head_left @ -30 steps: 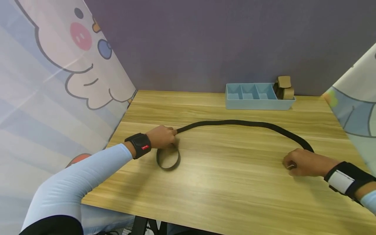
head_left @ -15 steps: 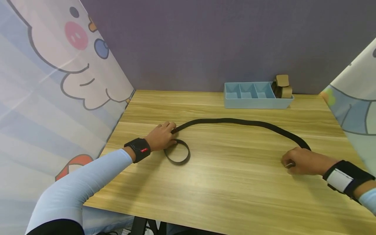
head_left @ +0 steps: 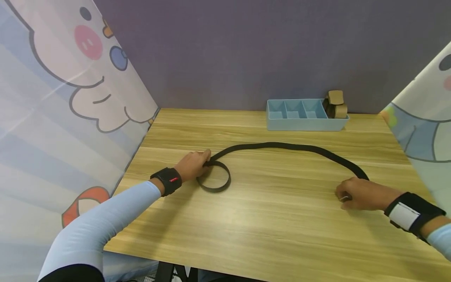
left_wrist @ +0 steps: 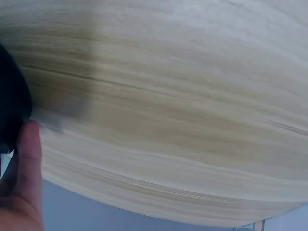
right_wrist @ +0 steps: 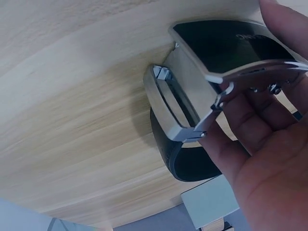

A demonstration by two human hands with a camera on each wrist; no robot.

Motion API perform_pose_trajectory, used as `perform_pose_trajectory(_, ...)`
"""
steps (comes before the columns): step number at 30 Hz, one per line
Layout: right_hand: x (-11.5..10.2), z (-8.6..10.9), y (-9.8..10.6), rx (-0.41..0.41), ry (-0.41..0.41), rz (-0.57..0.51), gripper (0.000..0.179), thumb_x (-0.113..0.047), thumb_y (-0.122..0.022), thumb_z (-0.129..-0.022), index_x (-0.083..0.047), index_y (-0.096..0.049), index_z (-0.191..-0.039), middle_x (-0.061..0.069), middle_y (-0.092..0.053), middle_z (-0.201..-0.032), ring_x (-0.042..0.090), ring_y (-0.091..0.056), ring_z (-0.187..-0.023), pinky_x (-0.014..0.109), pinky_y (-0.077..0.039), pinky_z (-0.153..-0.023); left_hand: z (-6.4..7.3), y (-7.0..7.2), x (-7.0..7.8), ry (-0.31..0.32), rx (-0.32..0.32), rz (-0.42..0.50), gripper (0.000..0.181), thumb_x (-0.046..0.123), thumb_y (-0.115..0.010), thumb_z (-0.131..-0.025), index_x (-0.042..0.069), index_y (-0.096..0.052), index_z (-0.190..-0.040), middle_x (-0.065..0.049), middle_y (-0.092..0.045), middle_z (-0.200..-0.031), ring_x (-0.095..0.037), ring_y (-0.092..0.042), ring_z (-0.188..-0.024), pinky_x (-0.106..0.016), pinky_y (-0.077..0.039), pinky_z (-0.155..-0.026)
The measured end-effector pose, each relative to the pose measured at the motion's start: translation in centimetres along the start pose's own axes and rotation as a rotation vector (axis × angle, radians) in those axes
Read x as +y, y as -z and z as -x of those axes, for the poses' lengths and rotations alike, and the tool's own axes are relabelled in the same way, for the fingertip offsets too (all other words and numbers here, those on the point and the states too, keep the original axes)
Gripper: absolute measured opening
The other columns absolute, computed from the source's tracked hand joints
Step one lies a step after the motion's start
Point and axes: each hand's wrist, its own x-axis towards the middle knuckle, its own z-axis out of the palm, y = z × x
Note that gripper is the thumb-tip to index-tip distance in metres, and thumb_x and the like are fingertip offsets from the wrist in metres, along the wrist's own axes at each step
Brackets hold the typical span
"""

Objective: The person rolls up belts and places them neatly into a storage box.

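Note:
A long black belt (head_left: 275, 145) lies in an arc across the wooden table in the head view, its free end curled into a round loop at the left. My left hand (head_left: 193, 166) pinches the belt where the loop begins. In the left wrist view, a dark part of the belt (left_wrist: 12, 98) touches a fingertip at the left edge. My right hand (head_left: 366, 193) holds the buckle end at the right. The silver buckle (right_wrist: 187, 91) with a glossy black plate shows in the right wrist view, fingers curled under it and thumb at its edge.
At the back of the table (head_left: 246, 231) stands a light blue divided box (head_left: 303, 125). A brown rolled-up item (head_left: 336, 105) sticks up from its right compartment. A grey wall rises behind, with cartoon-printed cloth (head_left: 53, 117) on the left and more on the right.
The loop at the left end has moved right and away from me, closer to the left fingers. My left fingers have shifted their hold on the belt. The right hand stays at the buckle.

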Motion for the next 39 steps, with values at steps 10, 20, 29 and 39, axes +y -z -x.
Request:
perform_pose_trajectory(10,-3.6,-4.6,4.6,0.268,0.135,0.175,0.037,-0.04,-0.081,-0.09,-0.01,-0.076,-0.11,0.012,-0.071,-0.113,0.021,-0.072,-0.094,0.04,-0.06,-0.078,-0.2,-0.5,-0.5,0.019,0.044,0.077,0.034,0.0,-0.077,-0.088,0.009,-0.051,-0.109,-0.012,-0.073,-0.088,-0.014,-0.059,-0.068,-0.029,-0.047,-0.059)
perform_pose_trajectory(20,-11.6,-20.4,7.6,0.413,0.373,0.313,0.052,-0.022,-0.073,-0.098,0.0,-0.059,-0.143,0.025,-0.066,-0.133,0.041,-0.068,-0.116,0.052,-0.057,-0.097,0.4,-1.4,0.2,0.035,0.085,0.015,0.038,0.002,-0.079,-0.087,0.01,-0.052,-0.114,-0.011,-0.076,-0.093,-0.017,-0.067,-0.075,-0.035,-0.056,-0.064)
perform_pose_trajectory(29,-12.9,-26.6,3.3,0.48,0.294,0.377,0.024,-0.012,-0.081,-0.089,-0.007,-0.075,-0.112,0.011,-0.07,-0.099,0.028,-0.071,-0.087,0.04,-0.061,-0.073,0.0,-1.9,1.3,-0.082,0.204,-0.178,0.037,0.005,-0.07,-0.095,0.016,-0.057,-0.127,-0.012,-0.067,-0.098,-0.014,-0.058,-0.053,-0.028,-0.049,-0.045)
perform_pose_trajectory(39,-11.8,-26.8,3.0,0.462,0.203,0.365,0.01,-0.007,-0.08,-0.089,-0.009,-0.078,-0.099,0.01,-0.071,-0.096,0.03,-0.071,-0.089,0.042,-0.062,-0.076,-1.3,-2.3,2.1,-0.079,0.323,-0.407,0.01,0.02,-0.07,-0.099,0.013,-0.064,-0.101,-0.009,-0.066,-0.089,-0.01,-0.051,-0.046,-0.029,-0.046,-0.039)
